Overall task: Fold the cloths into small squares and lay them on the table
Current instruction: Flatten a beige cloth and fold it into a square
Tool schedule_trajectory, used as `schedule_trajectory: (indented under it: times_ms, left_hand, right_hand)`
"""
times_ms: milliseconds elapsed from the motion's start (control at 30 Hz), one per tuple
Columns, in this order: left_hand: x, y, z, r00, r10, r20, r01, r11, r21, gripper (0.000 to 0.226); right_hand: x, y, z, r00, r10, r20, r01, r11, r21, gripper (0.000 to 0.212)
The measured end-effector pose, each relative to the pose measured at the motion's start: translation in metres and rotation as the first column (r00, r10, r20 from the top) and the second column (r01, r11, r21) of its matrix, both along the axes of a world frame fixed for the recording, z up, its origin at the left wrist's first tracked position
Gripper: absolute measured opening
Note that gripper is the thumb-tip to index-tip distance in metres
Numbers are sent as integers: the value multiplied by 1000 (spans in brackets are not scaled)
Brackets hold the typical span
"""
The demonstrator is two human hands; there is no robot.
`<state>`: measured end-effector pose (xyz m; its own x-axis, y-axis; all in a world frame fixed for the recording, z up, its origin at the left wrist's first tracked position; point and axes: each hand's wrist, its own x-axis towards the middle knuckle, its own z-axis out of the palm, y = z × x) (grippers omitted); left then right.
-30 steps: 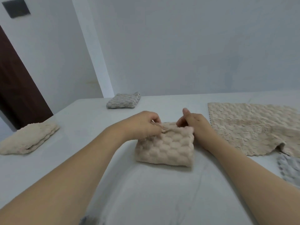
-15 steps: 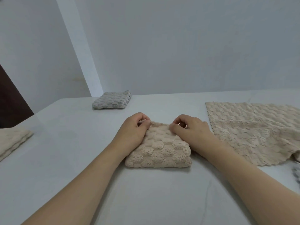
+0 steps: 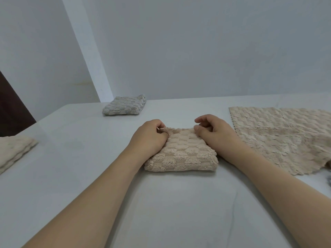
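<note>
A beige bubble-textured cloth, folded into a small square, lies on the white table in front of me. My left hand sits on its left side and pinches the far left corner with curled fingers. My right hand rests on its far right corner, fingers curled, thumb on the cloth's edge; whether it grips the cloth I cannot tell. A folded grey cloth lies at the far left of the table. Another folded cream cloth lies at the left edge.
A larger beige cloth lies spread flat at the right, its near edge rumpled. A bit of grey cloth shows at the right edge. A grey wall stands behind the table, a dark door at the left.
The folded cloth has come to lie flat on the table and both hands have settled onto its far corners. The camera has turned slightly right.
</note>
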<state>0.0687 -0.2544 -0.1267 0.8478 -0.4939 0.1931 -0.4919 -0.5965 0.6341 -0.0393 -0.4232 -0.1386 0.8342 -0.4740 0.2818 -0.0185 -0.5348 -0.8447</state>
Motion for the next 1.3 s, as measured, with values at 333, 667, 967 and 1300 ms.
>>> schedule_trajectory:
  times_ms: [333,667,967,1300]
  left_hand:
    - [0,1,1,994,101,29,-104,989,110,20]
    - [0,21,38,735,-27,-678,37,999,0,55]
    - [-1,30,37,610,-285,-739,213,958,-194,52]
    - [-3,34,41,576,-327,-749,329,932,-154,55]
  right_hand:
    - [-4,2,13,969,8,-248,-69,969,-237,20]
    - [-6,1,11,946,-11,-325,-145,879,-454,23]
    - [-4,-2,8,941,-73,-330,-88,890,-448,31]
    - [-7,-6,9,985,-61,-162,24,974,-224,28]
